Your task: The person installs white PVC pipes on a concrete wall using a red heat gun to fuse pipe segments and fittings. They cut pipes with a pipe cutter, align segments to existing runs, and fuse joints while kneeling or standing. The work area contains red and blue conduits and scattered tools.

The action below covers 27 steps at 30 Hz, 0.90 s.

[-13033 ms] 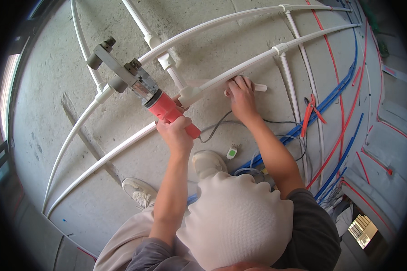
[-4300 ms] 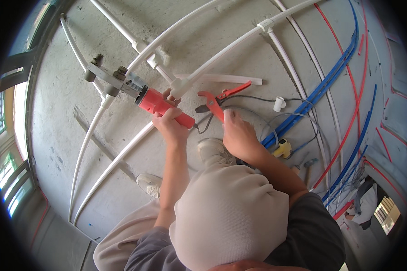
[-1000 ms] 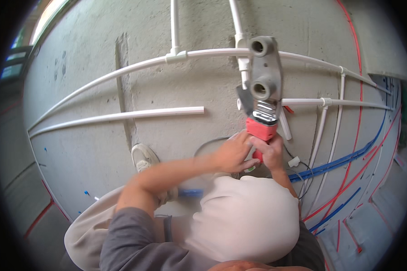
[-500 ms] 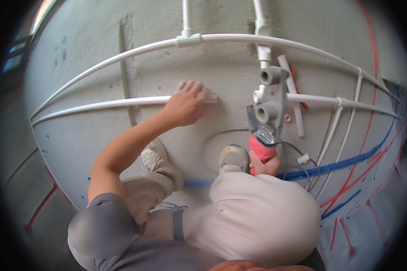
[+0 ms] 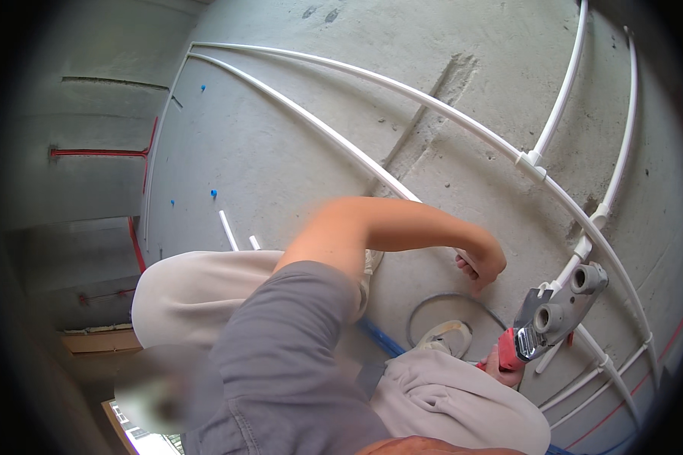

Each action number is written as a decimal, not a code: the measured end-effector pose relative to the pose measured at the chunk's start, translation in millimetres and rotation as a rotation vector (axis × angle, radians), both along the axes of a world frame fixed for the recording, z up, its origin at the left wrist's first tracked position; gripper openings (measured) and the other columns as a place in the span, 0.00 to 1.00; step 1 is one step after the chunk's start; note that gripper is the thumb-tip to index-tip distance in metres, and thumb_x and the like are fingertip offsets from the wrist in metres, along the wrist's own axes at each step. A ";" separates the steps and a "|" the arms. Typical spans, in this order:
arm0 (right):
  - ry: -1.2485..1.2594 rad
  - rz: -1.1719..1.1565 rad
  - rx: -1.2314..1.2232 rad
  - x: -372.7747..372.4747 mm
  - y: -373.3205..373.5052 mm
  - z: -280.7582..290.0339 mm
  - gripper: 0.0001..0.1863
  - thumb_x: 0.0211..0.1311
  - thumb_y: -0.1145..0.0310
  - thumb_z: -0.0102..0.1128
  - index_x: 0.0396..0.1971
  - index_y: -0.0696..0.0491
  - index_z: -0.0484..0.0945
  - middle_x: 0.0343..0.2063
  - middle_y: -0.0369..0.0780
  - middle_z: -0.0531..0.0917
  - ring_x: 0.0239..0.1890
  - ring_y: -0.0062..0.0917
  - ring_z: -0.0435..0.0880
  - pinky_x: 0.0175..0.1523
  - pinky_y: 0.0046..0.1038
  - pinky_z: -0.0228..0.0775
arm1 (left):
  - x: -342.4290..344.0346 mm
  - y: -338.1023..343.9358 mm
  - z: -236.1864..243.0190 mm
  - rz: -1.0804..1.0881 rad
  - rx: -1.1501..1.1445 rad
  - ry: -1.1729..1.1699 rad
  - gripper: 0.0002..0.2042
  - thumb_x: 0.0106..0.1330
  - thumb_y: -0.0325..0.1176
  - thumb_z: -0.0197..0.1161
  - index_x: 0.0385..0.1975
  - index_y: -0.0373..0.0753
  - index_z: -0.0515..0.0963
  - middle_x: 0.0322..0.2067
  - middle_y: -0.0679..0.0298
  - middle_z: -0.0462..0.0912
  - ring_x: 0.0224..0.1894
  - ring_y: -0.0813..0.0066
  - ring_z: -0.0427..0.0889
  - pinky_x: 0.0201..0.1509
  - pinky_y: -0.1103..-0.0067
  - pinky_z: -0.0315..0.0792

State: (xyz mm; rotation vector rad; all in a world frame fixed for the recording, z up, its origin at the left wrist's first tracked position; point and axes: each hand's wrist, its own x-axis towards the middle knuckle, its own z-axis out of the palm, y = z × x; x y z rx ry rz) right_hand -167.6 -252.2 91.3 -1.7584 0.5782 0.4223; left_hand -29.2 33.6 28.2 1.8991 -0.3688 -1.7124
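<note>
My right hand (image 5: 504, 369) is wrapped round the red handle of a pipe welding iron (image 5: 558, 307), whose grey plate carries round heating sockets and points up to the right. My left arm reaches across to the right, and my left hand (image 5: 484, 260) hangs above the floor with its fingers curled in. Whatever those fingers may hold is hidden. A white plastic pipe (image 5: 334, 135) runs in from the far left and passes behind my left forearm; its near end is covered. Close to the iron is a white pipe fitting (image 5: 582, 246) on another pipe.
A long white pipe (image 5: 463, 117) curves across the concrete floor, with branch pipes (image 5: 565, 91) joined to it. A cable (image 5: 425, 299) loops near my shoe (image 5: 449, 337). A blue pipe (image 5: 379, 337) lies beneath me. Two short white pipe pieces (image 5: 228, 230) are beside my left knee.
My view has swung to the left and turned. The left hand, earlier over the white pipe's end, now shows curled fingers nearer the welding iron. The right hand keeps its hold on the iron.
</note>
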 end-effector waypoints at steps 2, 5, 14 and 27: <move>0.035 0.023 -0.035 1.2 7.6 1.9 0.17 0.58 0.81 0.72 0.47 0.54 0.82 0.21 0.33 0.78 0.17 0.15 0.72 0.18 0.23 0.61 | -4.3 -8.0 -5.8 0.017 0.008 -0.104 0.08 0.57 0.35 0.71 0.29 0.38 0.83 0.25 0.54 0.86 0.32 0.52 0.89 0.31 0.59 0.80; 0.038 0.074 0.023 -0.1 12.5 6.9 0.17 0.58 0.80 0.73 0.47 0.53 0.83 0.22 0.34 0.80 0.16 0.16 0.73 0.18 0.23 0.62 | -32.8 -9.5 -16.0 -0.028 -0.186 -0.947 0.09 0.60 0.37 0.69 0.33 0.39 0.82 0.26 0.58 0.83 0.29 0.57 0.87 0.30 0.61 0.80; 0.003 0.170 -0.125 -11.2 7.3 -3.8 0.24 0.51 0.68 0.83 0.47 0.61 0.87 0.38 0.43 0.92 0.41 0.22 0.90 0.50 0.30 0.80 | -43.0 6.4 7.9 0.190 0.005 -0.804 0.22 0.65 0.45 0.73 0.53 0.37 0.83 0.40 0.51 0.87 0.38 0.52 0.89 0.41 0.59 0.82; 0.138 0.226 0.092 -11.1 32.8 2.1 0.20 0.59 0.70 0.75 0.50 0.60 0.83 0.40 0.44 0.90 0.41 0.23 0.87 0.51 0.31 0.79 | -32.5 79.9 18.6 0.156 0.195 -0.610 0.19 0.63 0.36 0.74 0.51 0.35 0.83 0.38 0.50 0.85 0.40 0.50 0.85 0.47 0.60 0.78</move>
